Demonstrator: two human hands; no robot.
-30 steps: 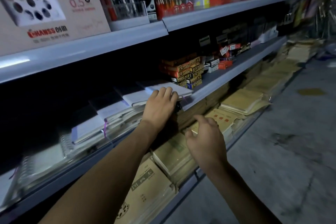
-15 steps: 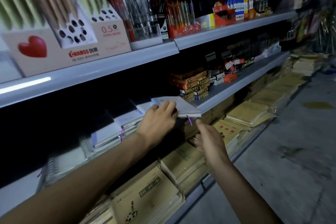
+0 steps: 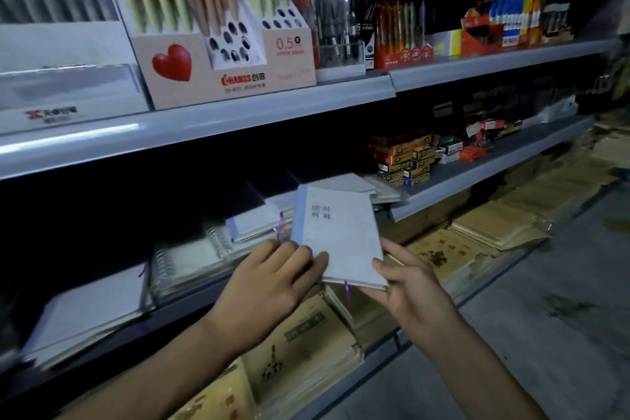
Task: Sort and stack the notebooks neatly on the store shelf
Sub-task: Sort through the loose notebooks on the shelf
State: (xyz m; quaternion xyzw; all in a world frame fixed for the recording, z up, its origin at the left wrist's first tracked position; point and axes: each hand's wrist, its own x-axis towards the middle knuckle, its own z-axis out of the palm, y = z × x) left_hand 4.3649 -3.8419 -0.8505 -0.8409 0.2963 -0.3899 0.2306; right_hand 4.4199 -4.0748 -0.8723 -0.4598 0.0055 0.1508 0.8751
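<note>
Pale grey notebook (image 3: 337,235) with a lilac spine is held tilted before the middle shelf (image 3: 460,181). The left hand (image 3: 272,286) grips its 7 o'clock corner, and the right hand (image 3: 414,290) pinches its 5 o'clock corner. The stacked notebooks (image 3: 250,225) lie at its 9 o'clock.

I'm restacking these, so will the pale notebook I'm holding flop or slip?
Probably stiff: the pale notebook looks flat though the left hand and right hand hold only its near corners. Likely light, being thin. Its purple ribbon dangles and may snag.
</note>
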